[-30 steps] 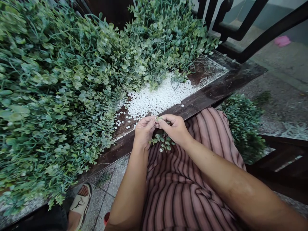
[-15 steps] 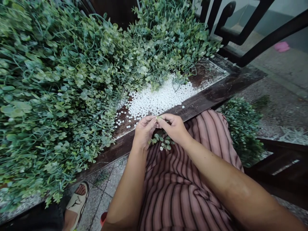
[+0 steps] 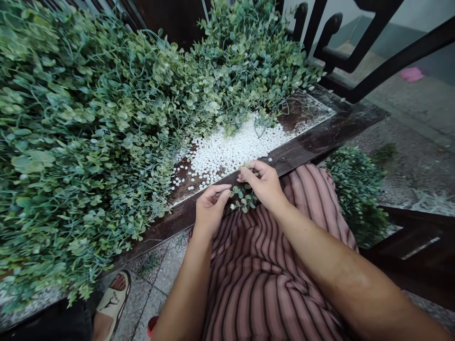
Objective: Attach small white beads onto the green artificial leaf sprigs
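So the right hand [image 3: 265, 187] has a small leafy sprig [image 3: 243, 195] pinched between thumb and fingertips. The sprig hangs just under that hand, between the two hands, over the near edge of the bench [image 3: 305, 142], with a white bead [image 3: 232, 206] showing at its lower left. The left hand [image 3: 209, 206] is a little nearer and to the left, thumb and index tips almost together right by the sprig's leaves. Can't tell if there's anything tiny between those tips.

Just beyond the hands, a heap of white beads [image 3: 231, 149] sits on the dark wood, with loose ones scattered on its left side. Behind that and all down the left is a huge mound of greenery [image 3: 106, 113], some of it spilling over the near edge.

Striped cloth [image 3: 284, 279] covers the lap below the forearms. Right of the lap there's a bushy green bunch [image 3: 355, 189] low down, next to some dark wood. Far right you get the curved black armrest [image 3: 401, 54] and a pink thing [image 3: 411, 74] past it, too small to make out. Near left, a foot in a beige sandal [image 3: 113, 303] rests on the tiles [image 3: 147, 298], and something red [image 3: 152, 324] peeks out beside the left forearm.
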Motion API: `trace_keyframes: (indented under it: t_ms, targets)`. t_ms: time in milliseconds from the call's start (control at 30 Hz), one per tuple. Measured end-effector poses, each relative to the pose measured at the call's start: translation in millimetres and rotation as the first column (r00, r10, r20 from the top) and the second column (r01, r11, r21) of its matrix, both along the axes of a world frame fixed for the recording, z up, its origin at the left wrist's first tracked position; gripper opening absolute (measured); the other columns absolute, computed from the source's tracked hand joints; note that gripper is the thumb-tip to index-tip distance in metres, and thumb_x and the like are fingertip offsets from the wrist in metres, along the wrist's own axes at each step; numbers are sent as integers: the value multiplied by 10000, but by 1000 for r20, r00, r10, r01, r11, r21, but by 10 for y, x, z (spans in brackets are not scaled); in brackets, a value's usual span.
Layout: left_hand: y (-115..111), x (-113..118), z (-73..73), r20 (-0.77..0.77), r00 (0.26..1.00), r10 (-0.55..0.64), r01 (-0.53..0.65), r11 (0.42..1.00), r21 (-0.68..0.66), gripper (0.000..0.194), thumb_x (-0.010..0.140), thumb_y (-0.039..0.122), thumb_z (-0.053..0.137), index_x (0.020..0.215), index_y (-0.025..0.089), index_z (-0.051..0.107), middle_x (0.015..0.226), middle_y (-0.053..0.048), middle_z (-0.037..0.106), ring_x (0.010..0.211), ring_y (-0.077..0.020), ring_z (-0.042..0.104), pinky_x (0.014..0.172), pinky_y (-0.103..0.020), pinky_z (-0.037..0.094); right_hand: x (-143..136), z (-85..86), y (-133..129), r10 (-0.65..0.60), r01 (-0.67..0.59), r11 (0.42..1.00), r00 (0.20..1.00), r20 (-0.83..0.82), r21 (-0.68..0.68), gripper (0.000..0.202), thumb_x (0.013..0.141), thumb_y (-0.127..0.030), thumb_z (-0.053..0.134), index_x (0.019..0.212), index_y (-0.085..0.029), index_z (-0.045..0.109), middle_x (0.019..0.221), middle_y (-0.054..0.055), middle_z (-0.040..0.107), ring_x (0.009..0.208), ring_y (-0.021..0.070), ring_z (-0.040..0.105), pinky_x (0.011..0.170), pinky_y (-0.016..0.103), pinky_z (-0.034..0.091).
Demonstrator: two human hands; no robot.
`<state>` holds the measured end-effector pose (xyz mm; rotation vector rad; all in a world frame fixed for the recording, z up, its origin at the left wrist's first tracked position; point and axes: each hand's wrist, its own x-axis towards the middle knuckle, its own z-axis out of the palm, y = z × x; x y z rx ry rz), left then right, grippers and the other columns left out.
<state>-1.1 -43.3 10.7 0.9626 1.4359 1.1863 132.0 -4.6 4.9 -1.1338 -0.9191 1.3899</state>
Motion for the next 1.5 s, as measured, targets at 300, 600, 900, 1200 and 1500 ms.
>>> trace_keyframes:
  t_ms: [300, 600, 900, 1200, 1500]
  targets:
    - [12, -142, -66, 94, 989, -111, 107, 993, 48, 106, 602, 258, 718, 652, 165, 705, 673, -34, 666, 567, -88, 536, 558, -212, 437, 251, 100, 49, 272, -269, 962, 958, -93, 39, 428, 658, -589, 590, 636, -162, 597, 671, 33, 602, 697, 138, 589, 649, 290, 525]
    - [169, -10, 88, -105, 992, -72, 96, 965, 244, 67, 646, 161, 653, 658, 197, 707, 739, -33, 658, 733, -134, 589, 729, -259, 461, -30, -92, -102, 377, -448, 883, 857, 352, 144, 194, 761, -317, 535, 829, -146, 600, 713, 7, 581, 663, 112, 515, 649, 250, 427]
    - [43, -748, -117, -693, 692, 202, -75, 975, 209, 122, 662, 184, 618, 742, 227, 700, 775, -26, 607, 672, -149, 526, 721, -290, 422, -20, -127, -109, 339, -444, 883, 830, 442, 156, 250, 830, -372, 441, 869, -179, 595, 811, 26, 613, 779, 143, 563, 719, 257, 427]
    - [187, -801, -219, -866, 482, 137, -84, 990, 111, 195, 717, 240, 573, 872, 205, 685, 695, -6, 517, 606, -136, 473, 679, -277, 413, -4, -76, -101, 342, -449, 885, 808, 480, 125, 250, 831, -382, 444, 822, -162, 562, 766, 24, 568, 733, 128, 525, 668, 244, 407]
    - [258, -755, -233, -668, 716, 200, -97, 977, 188, 106, 686, 245, 593, 728, 174, 659, 673, -1, 571, 577, -103, 486, 650, -262, 429, -19, -97, -79, 330, -460, 867, 817, 472, 190, 265, 854, -310, 395, 810, -160, 608, 806, 49, 628, 795, 145, 571, 726, 265, 430]
